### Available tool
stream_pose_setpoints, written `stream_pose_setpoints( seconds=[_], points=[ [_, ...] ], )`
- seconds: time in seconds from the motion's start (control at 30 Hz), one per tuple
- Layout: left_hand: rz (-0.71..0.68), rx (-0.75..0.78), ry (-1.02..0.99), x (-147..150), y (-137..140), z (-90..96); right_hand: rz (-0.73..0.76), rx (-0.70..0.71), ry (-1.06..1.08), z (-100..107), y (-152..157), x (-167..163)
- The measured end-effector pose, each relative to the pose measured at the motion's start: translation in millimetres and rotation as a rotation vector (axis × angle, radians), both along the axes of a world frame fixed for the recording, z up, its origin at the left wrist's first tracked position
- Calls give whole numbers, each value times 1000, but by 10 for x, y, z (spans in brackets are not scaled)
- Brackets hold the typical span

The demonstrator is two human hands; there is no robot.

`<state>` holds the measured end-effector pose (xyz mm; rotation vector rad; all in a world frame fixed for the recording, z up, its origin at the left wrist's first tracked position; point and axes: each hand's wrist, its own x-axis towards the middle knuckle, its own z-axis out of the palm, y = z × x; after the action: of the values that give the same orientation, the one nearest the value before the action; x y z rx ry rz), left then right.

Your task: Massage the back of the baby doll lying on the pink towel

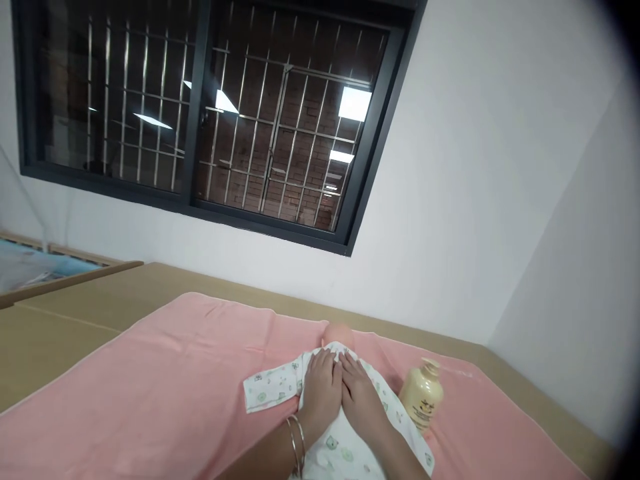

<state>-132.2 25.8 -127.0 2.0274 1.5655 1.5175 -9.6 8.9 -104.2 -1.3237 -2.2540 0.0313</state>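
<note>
My left hand [323, 390], with thin bracelets at its wrist, lies flat on the chest of a white baby garment [345, 453] printed with small green figures. Beside it, my right hand [363, 397] also rests flat, its fingers stretched towards the collar. The two hands touch along their inner edges. A small rounded head [339, 335] shows past the collar; whether it belongs to a doll or a baby I cannot tell. One sleeve [273, 389] spreads out to the left. Under everything lies a pink blanket [165, 373].
To the right of the garment stands a pale yellow bottle [424, 393] with a dark print. The blanket covers a tan surface [90, 293] against a white wall [450, 200]. A dark-framed window [193, 133] with bars is above. Blue material [65, 263] lies at the far left.
</note>
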Motion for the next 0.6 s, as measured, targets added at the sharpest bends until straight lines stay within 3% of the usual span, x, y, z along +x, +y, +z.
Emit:
stream_pose_setpoints(
  seconds=[0.17, 0.33, 0.5, 0.6],
  points=[
    [-25, -2, 9, 5, -61, 79, 25, -42, 104, -30, 115, 116],
    [-28, -35, 19, 16, -66, 71, -172, -45, 165, -138, 144, 143],
    [-15, -119, 72, 4, -61, 126, -415, 2, 16, -74, 39, 64],
    [-20, -157, 187, -24, -47, 186, -411, 49, -41, -4, -21, 31]
  ],
)
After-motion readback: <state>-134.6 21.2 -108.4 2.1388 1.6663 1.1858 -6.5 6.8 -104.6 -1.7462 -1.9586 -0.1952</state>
